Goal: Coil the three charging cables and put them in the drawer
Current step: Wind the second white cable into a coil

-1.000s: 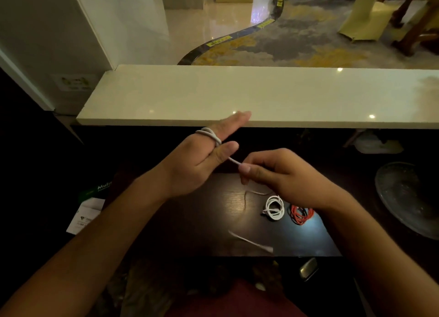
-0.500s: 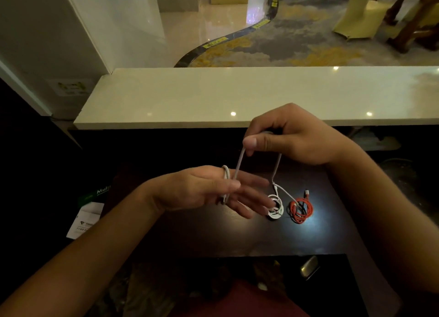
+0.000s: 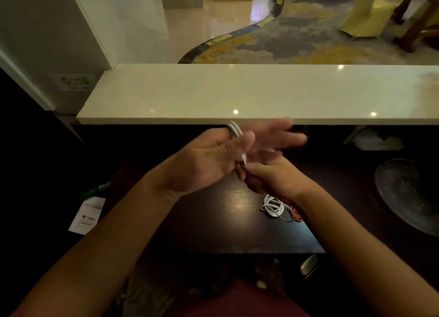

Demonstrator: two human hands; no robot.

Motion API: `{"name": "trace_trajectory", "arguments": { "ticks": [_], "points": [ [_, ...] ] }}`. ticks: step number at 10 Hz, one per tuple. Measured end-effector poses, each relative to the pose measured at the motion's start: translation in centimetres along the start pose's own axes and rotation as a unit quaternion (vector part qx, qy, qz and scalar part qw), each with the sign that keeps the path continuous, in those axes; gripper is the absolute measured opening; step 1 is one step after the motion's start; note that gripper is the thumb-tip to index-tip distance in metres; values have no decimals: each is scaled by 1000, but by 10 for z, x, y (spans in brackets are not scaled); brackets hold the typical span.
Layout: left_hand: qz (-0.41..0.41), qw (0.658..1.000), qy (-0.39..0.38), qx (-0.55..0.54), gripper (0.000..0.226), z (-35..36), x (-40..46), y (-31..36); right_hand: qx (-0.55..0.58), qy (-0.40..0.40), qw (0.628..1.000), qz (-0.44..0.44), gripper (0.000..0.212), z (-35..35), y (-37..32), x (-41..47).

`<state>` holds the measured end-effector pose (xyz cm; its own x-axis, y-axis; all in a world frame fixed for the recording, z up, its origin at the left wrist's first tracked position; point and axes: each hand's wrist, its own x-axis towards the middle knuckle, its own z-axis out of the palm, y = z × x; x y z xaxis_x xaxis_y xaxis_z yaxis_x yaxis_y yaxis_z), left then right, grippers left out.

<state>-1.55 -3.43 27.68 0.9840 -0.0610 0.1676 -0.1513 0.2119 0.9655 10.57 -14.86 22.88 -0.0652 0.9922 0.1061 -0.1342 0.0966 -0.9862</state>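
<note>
A white charging cable (image 3: 234,128) is wound in loops around the fingers of my left hand (image 3: 213,160), which is raised with its fingers stretched out and blurred. Just below it, my right hand (image 3: 270,176) pinches the cable's free end near the plug. A coiled white cable (image 3: 273,206) lies on the dark wooden table (image 3: 213,221) under my right wrist. Beside it a coiled red cable (image 3: 297,216) is partly hidden by my right forearm. No drawer is in sight.
A pale stone counter (image 3: 237,93) runs across behind the table. A round dark metal tray (image 3: 403,193) lies at the right. A white leaflet (image 3: 86,218) and a green box (image 3: 97,189) sit at the left. A small metal object (image 3: 308,264) hangs below the table's front edge.
My right hand dropped from above the left hand to beneath it, carrying the cable end around. My left hand rose with more loops on its fingers.
</note>
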Motion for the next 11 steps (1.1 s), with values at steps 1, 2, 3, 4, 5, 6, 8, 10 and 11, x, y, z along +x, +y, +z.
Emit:
{"name": "trace_trajectory", "arguments": {
  "ticks": [1,2,3,4,5,6,8,10,11],
  "points": [
    [4,986,82,148,53,-18,-1,-6,-185,111,970,115,28,-25,-4,-22],
    [-45,961,104,252,55,-29,-6,-16,-267,78,955,103,19,-21,-24,-24],
    [-112,959,95,242,63,-25,-9,-17,-344,58,933,86,15,-29,-59,-31],
    [-174,946,21,272,59,-11,-3,-17,-461,-3,886,42,11,-23,-85,-28],
    [-186,923,-6,337,64,0,0,-17,-495,-22,869,3,15,-24,-104,-20],
    [-173,937,-52,299,66,4,-1,-18,-422,33,906,-8,13,-39,-98,-10],
    [-83,977,-117,155,90,23,8,2,-150,80,985,14,21,-49,-52,-7],
    [7,991,-8,133,126,10,8,1,-125,146,978,80,31,-43,-6,-14],
    [16,999,24,21,125,-2,17,-4,-156,93,979,90,41,-29,-13,-21]
  ]
}}
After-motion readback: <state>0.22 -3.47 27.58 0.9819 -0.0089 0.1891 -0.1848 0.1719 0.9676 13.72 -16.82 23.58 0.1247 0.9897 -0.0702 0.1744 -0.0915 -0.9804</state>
